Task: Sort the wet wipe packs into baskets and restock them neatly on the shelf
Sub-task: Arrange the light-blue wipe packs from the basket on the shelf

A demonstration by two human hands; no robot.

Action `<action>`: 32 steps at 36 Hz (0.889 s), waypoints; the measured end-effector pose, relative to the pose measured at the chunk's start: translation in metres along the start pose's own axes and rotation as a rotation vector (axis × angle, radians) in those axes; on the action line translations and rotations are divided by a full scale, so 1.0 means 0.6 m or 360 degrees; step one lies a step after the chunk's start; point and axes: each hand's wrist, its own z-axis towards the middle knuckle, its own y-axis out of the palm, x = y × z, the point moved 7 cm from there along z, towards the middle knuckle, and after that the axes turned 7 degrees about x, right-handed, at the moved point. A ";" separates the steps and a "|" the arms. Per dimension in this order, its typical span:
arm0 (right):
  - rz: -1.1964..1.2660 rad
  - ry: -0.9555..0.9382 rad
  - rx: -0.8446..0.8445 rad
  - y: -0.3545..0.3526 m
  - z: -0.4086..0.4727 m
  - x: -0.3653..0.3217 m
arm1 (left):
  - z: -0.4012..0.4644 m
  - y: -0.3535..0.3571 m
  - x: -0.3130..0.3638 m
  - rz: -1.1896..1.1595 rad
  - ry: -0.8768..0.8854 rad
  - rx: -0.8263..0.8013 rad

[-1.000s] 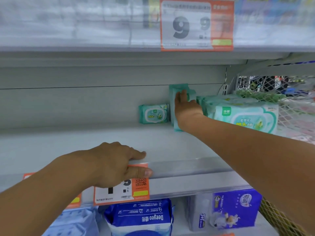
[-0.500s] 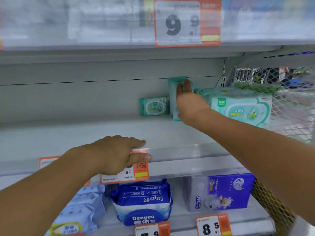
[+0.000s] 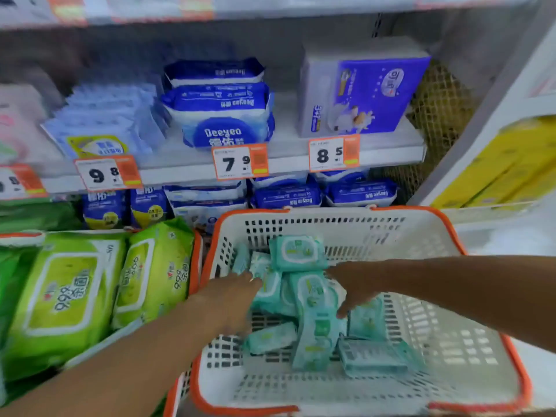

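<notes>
Over the white basket, both hands reach teal packs.

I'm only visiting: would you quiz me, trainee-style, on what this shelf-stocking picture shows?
1. True or false: both hands, left hand and right hand, reach into the white basket.
2. Which colour are the small packs in that basket? A teal, B purple, C yellow.
3. Fill in: the price tag under the blue Deeyeo pack reads ___.

Key: 1 true; 2 A; 3 7.9.
</notes>
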 end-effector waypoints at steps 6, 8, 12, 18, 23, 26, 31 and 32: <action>0.1237 0.0584 0.0195 0.087 0.050 0.030 | 0.056 0.072 -0.028 -0.0950 -0.0398 -0.0116; 0.1396 0.0629 0.0448 0.069 0.068 0.036 | 0.075 0.065 -0.040 -0.1212 -0.0499 -0.0029; 0.1896 0.0686 0.0367 0.048 0.093 0.026 | 0.104 0.052 -0.058 -0.1603 -0.0750 0.0053; 0.2052 0.0720 0.0388 0.068 0.136 0.031 | 0.112 0.053 -0.044 -0.2223 -0.0934 0.0045; 0.1783 0.0620 0.0756 0.024 0.087 0.025 | 0.113 0.048 -0.040 -0.2417 -0.0890 0.0040; 0.1733 0.0578 0.0921 0.013 0.074 0.030 | 0.115 0.046 -0.038 -0.2475 -0.0890 0.0017; 0.2209 0.0324 0.0712 -0.009 0.075 -0.004 | 0.120 0.045 -0.036 -0.2589 -0.0896 0.0055; 0.2340 0.0255 0.0607 -0.014 0.071 -0.019 | 0.121 0.042 -0.032 -0.2638 -0.0876 0.0068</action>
